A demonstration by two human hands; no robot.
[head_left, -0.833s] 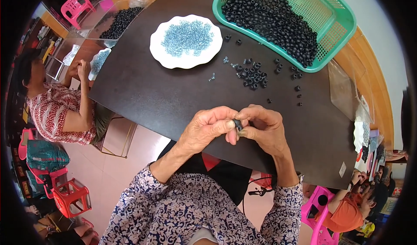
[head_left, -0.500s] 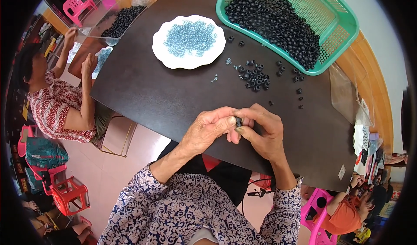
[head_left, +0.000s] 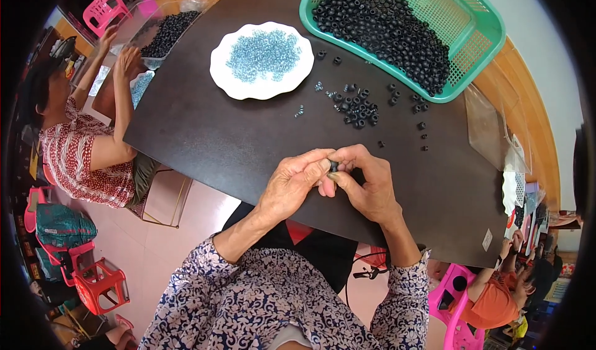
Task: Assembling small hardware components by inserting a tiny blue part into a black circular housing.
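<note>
Over the near edge of the dark table (head_left: pixel 205 123), my left hand (head_left: pixel 288 185) and my right hand (head_left: pixel 371 188) meet fingertip to fingertip. Both are closed on one small black round piece (head_left: pixel 333 166), which is partly hidden by thumbs and fingers. Beyond them lies a loose pile of the same black pieces (head_left: pixel 358 110), with strays to its right. Tiny metal springs (head_left: pixel 318 86) lie beside the pile. A white scalloped plate (head_left: pixel 221 77) holds a heap of similar silvery bits (head_left: pixel 264 55). At the back right, a green plastic basket (head_left: pixel 405 87) holds many black pieces (head_left: pixel 388 36).
A co-worker in a red patterned shirt (head_left: pixel 87 161) sits at the left beside a clear bin of black pieces (head_left: pixel 169 35). Someone in orange (head_left: pixel 490 303) is at the lower right. A red stool (head_left: pixel 99 282) stands at the lower left. Clear plastic (head_left: pixel 485 123) lies along the table's right side.
The whole view has shifted slightly. My fingers have turned a little around the black piece, and both hands still hold it. At the left, the co-worker's hands have moved up toward the bin.
</note>
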